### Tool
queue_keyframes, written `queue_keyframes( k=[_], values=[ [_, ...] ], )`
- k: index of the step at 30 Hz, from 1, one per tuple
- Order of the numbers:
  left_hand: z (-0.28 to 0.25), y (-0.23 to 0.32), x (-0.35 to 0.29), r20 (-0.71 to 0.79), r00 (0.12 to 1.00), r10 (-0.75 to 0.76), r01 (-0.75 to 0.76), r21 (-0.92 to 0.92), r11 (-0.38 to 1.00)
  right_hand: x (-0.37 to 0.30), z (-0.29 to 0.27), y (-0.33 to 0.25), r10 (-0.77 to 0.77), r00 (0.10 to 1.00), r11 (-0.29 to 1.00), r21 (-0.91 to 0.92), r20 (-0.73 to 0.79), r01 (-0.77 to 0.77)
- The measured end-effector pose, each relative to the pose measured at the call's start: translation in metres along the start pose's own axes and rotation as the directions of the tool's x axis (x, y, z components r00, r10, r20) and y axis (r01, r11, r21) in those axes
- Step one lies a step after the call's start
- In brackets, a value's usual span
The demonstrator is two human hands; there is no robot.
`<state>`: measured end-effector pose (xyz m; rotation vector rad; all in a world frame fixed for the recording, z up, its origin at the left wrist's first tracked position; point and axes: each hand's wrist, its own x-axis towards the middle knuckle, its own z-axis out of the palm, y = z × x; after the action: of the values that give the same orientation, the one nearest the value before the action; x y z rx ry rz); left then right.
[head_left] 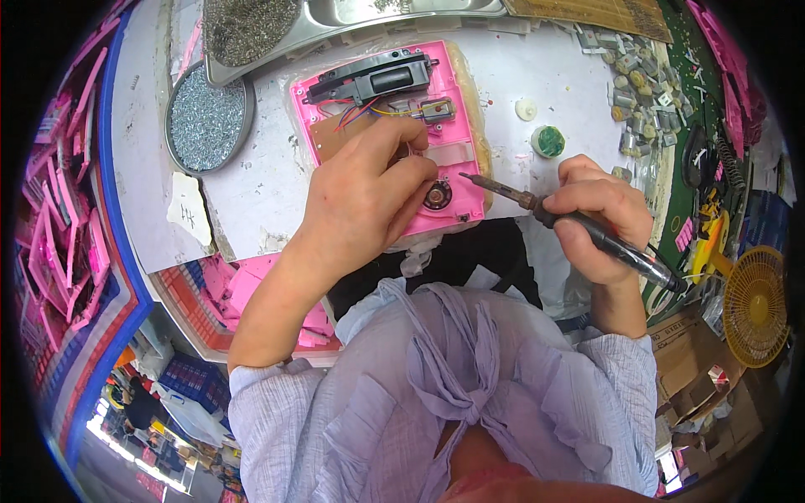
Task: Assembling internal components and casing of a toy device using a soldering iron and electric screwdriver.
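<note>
A pink plastic housing lies open on the table in front of me. Fitted in it are a black plastic mechanism, a small metal motor, a brown circuit board and a small round speaker. Thin coloured wires run between these parts. Over the housing's middle, my left hand has its fingers pinched together; what they hold is hidden. My right hand grips a soldering iron by its black handle. The iron's tip points left, close to the speaker and to my left fingertips.
A round bowl of small screws stands at the left, beside a metal tray of small metal parts. Small motors are heaped at the right, near a round tub of green stuff. A yellow fan stands far right.
</note>
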<state>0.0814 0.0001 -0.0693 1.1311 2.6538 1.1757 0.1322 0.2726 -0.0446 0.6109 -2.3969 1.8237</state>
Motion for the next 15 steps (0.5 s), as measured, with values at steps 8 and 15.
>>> queue_keyframes(
  k=[8, 15],
  values=[
    [-0.003, 0.001, 0.001, 0.029, 1.000, 0.002, -0.002, 0.005, 1.000, -0.001, 0.000, 0.000, -0.011, 1.000, 1.000, -0.004, -0.021, 0.011],
    [-0.011, 0.004, 0.003, 0.082, 0.997, -0.006, 0.004, 0.022, 1.000, 0.001, -0.001, 0.000, -0.041, 0.999, 0.999, 0.008, -0.013, 0.041]
  ],
)
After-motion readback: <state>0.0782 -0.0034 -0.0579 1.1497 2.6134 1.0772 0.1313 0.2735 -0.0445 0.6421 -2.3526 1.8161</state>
